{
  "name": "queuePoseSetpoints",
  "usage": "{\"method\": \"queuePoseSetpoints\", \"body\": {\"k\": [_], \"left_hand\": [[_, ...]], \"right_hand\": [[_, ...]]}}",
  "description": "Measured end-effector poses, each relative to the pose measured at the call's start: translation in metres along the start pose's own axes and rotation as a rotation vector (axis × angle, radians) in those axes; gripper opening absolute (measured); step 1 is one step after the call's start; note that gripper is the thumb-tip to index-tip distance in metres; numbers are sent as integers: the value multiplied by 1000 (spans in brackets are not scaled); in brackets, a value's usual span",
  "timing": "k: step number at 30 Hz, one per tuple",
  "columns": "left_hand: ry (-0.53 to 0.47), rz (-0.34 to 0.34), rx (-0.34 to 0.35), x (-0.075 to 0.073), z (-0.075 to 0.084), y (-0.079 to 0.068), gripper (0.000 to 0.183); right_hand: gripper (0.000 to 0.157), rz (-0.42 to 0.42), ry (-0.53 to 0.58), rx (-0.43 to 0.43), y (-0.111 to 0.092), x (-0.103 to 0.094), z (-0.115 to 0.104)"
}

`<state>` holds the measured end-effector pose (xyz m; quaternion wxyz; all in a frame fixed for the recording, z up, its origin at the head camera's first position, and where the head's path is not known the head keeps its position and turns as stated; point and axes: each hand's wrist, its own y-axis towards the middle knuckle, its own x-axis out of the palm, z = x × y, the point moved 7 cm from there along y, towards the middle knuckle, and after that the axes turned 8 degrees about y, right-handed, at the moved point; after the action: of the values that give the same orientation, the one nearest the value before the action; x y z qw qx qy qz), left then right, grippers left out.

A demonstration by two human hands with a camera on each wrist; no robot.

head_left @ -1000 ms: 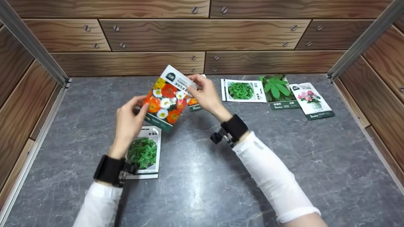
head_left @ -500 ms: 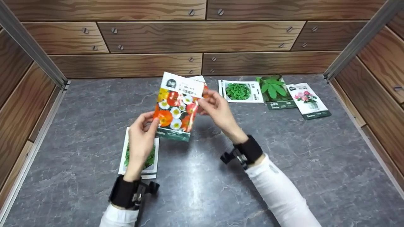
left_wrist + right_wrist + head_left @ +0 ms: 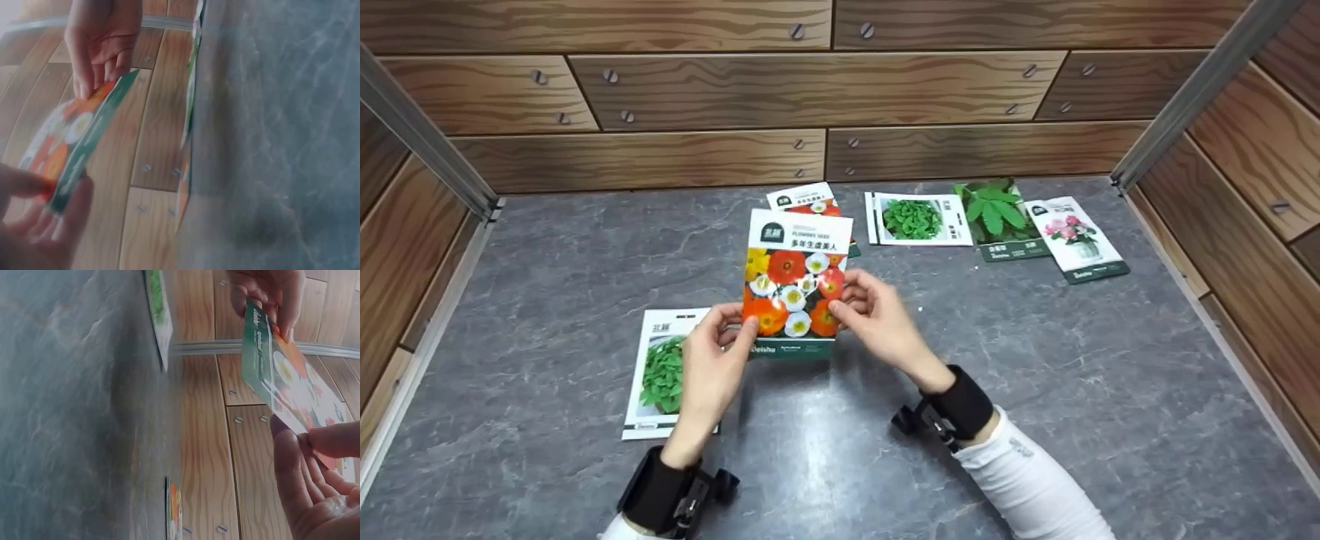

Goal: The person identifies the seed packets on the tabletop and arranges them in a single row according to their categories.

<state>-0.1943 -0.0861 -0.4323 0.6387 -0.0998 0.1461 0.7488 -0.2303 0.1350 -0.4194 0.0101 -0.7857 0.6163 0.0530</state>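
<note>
A seed packet (image 3: pixel 793 289) with orange, white and yellow poppies is held upright above the table, its printed front toward the head camera. My left hand (image 3: pixel 718 360) pinches its lower left edge between thumb and fingers. On the opposite edge, my right hand (image 3: pixel 881 319) pinches it lower down, thumb in front. Both wrist views show the packet clear of the tabletop. Behind it lies a second poppy packet (image 3: pixel 802 196), partly hidden. A packet with a leafy green plant (image 3: pixel 661 375) lies at the left, partly covered by my left hand and forearm.
Along the back right of the grey table (image 3: pixel 960 450) lie a sideways green-leaf packet (image 3: pixel 913 219), a dark leaf packet (image 3: pixel 1003 217) and a pink-flower packet (image 3: pixel 1076 240). Wood-patterned panels (image 3: pixel 697 157) rise behind and at both sides.
The held poppy packet has turned from a slant to nearly upright and come lower, toward me. My right hand has slid from its top edge down its right side.
</note>
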Motion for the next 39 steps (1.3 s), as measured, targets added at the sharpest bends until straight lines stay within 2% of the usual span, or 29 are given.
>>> {"method": "queuePoseSetpoints", "body": {"k": [6, 11, 16, 22, 27, 30, 36, 39], "left_hand": [[2, -12, 27, -3, 5, -3, 28], [27, 12, 48, -6, 7, -6, 28], [139, -12, 40, -3, 3, -8, 43], [279, -39, 65, 1, 6, -4, 49], [408, -67, 107, 3, 8, -6, 49], [483, -106, 123, 6, 8, -9, 50], [691, -260, 72, 15, -4, -16, 37], [785, -307, 53, 16, -10, -18, 37]], "right_hand": [[29, 25, -43, -7, -2, -1, -5], [43, 46, -113, -32, -4, 0, -9], [63, 81, -254, -90, -7, 5, -7], [64, 75, -432, -132, -10, 10, -7], [64, 24, -540, -111, -9, 12, -2], [64, -30, -609, -81, -10, 14, 3], [68, -164, -728, 18, -12, 23, 18], [75, -218, -766, 70, -14, 28, 25]]}}
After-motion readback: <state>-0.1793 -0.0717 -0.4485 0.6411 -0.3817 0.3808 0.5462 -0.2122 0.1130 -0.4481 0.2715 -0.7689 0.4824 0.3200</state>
